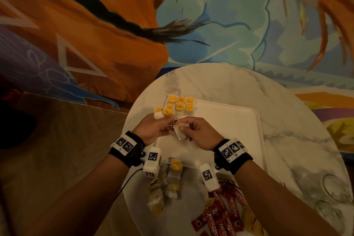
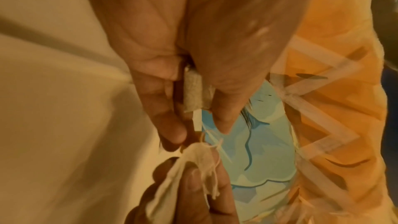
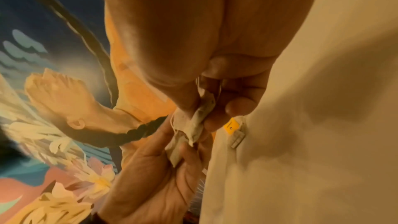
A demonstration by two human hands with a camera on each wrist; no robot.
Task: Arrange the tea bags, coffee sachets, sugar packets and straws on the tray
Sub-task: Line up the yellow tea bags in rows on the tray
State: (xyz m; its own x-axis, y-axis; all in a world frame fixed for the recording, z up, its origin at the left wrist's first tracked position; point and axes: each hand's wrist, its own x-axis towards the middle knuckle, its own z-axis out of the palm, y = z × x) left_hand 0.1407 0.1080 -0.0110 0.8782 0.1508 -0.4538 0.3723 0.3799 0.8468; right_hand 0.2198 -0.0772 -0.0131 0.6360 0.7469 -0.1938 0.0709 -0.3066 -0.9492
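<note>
Over the left part of the white tray (image 1: 229, 120), my left hand (image 1: 168, 120) pinches one tea bag (image 2: 192, 91) between thumb and fingers. My right hand (image 1: 183, 126) pinches a second tea bag (image 1: 181, 133) close beside it. Their thin white strings (image 1: 175, 123) are tangled in the small gap between the two hands. In the right wrist view the right hand (image 3: 204, 117) grips its crumpled bag (image 3: 200, 120) just above the left hand's bag (image 3: 175, 152). Several yellow-tagged tea bags (image 1: 180, 104) lie in neat rows at the tray's far left corner.
The tray sits on a round marble table (image 1: 220, 82). Loose tea bags (image 1: 175, 176) and yellowish packets (image 1: 156, 197) lie near its front edge, red coffee sachets (image 1: 224, 214) to their right. Clear glasses (image 1: 335, 188) stand at the right rim. A mural wall is behind.
</note>
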